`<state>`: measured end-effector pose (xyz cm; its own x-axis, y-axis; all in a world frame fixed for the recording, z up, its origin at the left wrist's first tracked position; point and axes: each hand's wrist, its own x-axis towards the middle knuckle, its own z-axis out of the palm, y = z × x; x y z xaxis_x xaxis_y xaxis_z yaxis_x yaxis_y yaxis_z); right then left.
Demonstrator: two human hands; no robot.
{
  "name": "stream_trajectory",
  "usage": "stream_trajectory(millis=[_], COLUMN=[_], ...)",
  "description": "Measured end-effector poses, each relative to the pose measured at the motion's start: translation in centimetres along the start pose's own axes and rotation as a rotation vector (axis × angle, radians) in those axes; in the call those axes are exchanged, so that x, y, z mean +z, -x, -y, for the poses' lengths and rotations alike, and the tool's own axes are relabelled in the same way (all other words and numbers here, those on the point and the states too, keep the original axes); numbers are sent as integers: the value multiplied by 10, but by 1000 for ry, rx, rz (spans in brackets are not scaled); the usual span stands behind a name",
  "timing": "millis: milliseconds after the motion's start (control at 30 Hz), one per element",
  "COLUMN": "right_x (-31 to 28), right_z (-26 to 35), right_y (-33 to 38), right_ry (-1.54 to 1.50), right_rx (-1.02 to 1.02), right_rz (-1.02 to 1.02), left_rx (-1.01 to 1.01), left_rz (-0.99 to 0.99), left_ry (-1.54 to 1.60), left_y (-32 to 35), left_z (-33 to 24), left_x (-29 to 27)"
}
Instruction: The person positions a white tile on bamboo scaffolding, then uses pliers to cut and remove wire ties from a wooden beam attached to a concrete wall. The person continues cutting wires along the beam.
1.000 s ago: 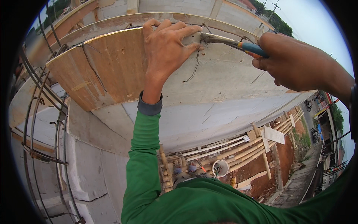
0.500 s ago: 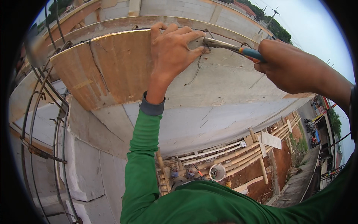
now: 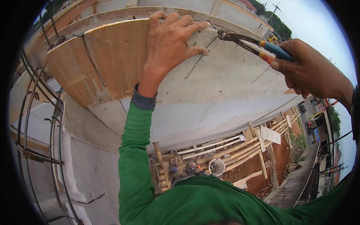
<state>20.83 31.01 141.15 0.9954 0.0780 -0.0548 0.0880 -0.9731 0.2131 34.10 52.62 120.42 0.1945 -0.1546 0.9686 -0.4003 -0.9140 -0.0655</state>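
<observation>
My right hand [image 3: 315, 67] is wrapped round the handles of a pair of pincers [image 3: 245, 40] with blue, yellow and orange grips. The jaws meet a thin dark tie wire [image 3: 204, 52] near the top edge of a grey formwork panel [image 3: 225, 77]; its loose tail hangs down the panel. My left hand [image 3: 170, 43] rests over that top edge, fingers spread and thumb stretched toward the wire, apart from the pincers. Beneath and left of it is a brown plywood board [image 3: 112, 56]. Another wire [image 3: 92, 60] dangles down the plywood.
A rebar cage [image 3: 56, 131] rises at the left beside a block wall [image 3: 80, 165]. Below me lie bamboo poles [image 3: 240, 153], a white bucket [image 3: 216, 167] and reddish soil. Behind the panel runs a second board [image 3: 210, 17]. A street with motorcycles shows at the right.
The pincers have moved right, away from my left hand, and their handles have spread apart. My left thumb and forefinger have come off the wire area. The view has shifted slightly.
</observation>
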Motion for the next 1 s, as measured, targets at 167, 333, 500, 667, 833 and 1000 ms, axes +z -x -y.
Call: stream_trajectory(millis=[167,333,500,667,833,1000], right_x=[-6,-16,-33,-22,-32,-53], right_z=[-9,3,-16,-7,-25,-26], right_y=[-8,-5,-34,-35,-53,-64], right_ry=[-171,-158,-231,529,1502,1108], right_rx=[-43,-87,10,-209,-706,-675], right_rz=[131,200,297,-258,-841,-580], left_rx=[-97,-98,-78,-90,-120,-121], left_rz=[160,166,192,120,68,15], left_ry=[23,-20,42,64,104,49], left_y=[-2,-13,-12,-6,-9,-8], left_z=[-14,-21,-12,-17,-19,-9], left_x=[-13,-12,-7,1,5,6])
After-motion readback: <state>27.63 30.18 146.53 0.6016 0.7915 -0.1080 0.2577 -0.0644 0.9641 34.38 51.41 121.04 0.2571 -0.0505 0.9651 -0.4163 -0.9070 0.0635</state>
